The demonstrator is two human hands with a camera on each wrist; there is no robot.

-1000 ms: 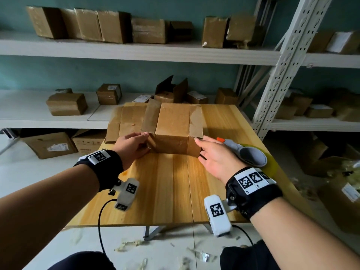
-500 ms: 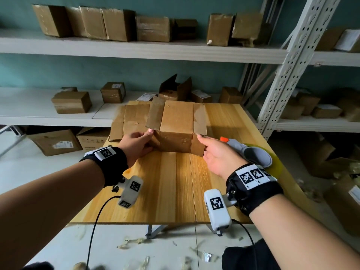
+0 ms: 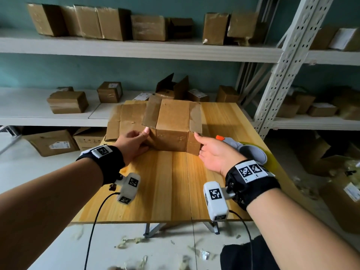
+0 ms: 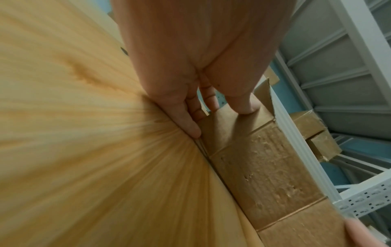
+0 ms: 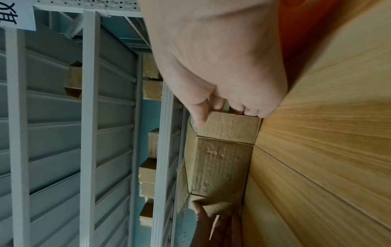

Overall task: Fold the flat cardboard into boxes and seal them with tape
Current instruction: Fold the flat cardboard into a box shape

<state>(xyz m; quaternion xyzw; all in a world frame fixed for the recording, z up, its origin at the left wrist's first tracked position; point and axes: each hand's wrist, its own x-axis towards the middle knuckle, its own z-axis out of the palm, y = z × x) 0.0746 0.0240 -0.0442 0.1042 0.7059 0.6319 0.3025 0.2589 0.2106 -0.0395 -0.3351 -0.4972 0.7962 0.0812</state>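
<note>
Cardboard box (image 3: 171, 131) lies left-to-right between my left hand (image 3: 134, 145) and right hand (image 3: 216, 152), each seemingly pinching an end flap.

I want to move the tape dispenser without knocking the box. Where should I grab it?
Probably by the grey handle of the tape dispenser, coming from the right: its orange tip points toward the box, and the right hand covers its left part.

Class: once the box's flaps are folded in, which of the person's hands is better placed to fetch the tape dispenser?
Probably the right hand: the grey tape dispenser with orange tip lies just beyond it. The left hand grips the brown cardboard box on its far side.
</note>
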